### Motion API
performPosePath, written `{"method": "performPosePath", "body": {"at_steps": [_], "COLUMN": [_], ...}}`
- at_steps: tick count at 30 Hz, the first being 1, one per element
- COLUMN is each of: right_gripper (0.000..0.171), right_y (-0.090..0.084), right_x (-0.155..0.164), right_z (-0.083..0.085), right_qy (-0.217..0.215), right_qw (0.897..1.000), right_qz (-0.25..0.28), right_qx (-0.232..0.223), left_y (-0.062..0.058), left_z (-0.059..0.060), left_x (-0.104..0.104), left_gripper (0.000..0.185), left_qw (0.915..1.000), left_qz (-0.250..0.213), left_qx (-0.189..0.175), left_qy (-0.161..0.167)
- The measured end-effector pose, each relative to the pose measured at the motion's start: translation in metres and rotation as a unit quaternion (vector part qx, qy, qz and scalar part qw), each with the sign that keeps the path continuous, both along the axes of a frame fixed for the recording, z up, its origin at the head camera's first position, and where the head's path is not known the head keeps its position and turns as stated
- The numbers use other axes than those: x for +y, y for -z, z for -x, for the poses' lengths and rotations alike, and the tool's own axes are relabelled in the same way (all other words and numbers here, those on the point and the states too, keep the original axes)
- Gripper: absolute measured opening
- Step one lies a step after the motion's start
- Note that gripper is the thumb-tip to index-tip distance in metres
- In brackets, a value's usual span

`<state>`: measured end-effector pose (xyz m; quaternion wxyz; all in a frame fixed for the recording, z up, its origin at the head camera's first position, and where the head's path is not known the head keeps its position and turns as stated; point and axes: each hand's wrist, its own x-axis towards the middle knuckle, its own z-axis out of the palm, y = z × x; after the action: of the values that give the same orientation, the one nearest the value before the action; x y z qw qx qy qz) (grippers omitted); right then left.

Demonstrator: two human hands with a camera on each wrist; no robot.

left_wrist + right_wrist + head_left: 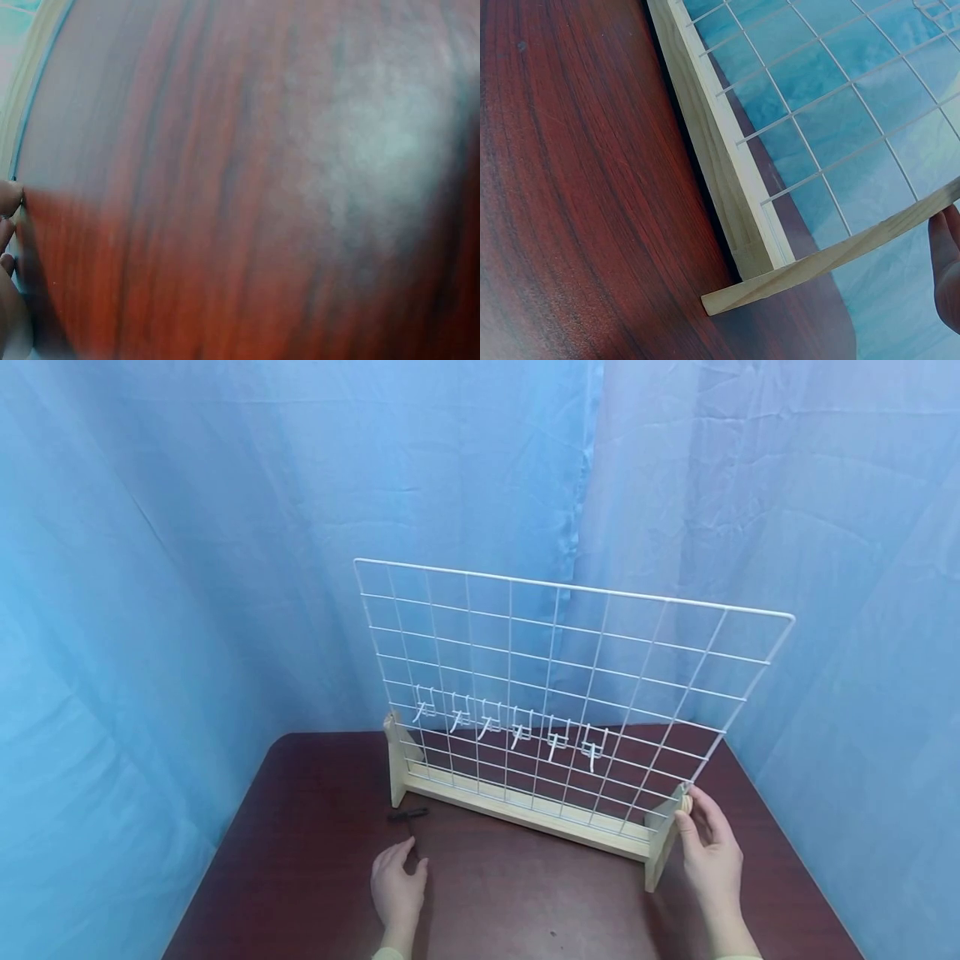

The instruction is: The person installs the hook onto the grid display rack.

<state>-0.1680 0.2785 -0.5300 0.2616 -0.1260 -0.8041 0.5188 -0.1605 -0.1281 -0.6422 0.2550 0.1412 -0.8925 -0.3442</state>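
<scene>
Wire grid rack [555,693] stands on dark table [315,860]; right hand [712,852] grips its wooden end, left hand [397,885] relaxed.

A dark reddish-brown wooden table [525,902] carries a wooden stand [525,810] holding a white wire grid upright. A small black object [408,814] lies just in front of the stand's left foot. A left hand [399,887] rests flat nearer the table's front edge.
</scene>
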Motion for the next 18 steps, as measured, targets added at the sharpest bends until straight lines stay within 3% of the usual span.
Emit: {"method": "performPosePath", "body": {"at_steps": [10,18], "right_gripper": [0.04,0.04], "right_y": [-0.0025,-0.0032], "right_x": [-0.0003,-0.0005], "right_z": [-0.0006,-0.0013], "right_qy": [-0.001,0.0], "right_qw": [1.0,1.0], "right_qz": [-0.005,-0.008], "right_qx": [-0.006,-0.011], "left_y": [-0.0064,-0.0058], "left_z": [0.0,0.0008], "left_x": [-0.0041,-0.0038], "left_gripper": [0.028,0.022], "left_qw": [0.9986,0.9984], "left_qz": [-0.027,-0.029], "left_qx": [-0.042,-0.044], "left_qy": [-0.016,-0.023]}}
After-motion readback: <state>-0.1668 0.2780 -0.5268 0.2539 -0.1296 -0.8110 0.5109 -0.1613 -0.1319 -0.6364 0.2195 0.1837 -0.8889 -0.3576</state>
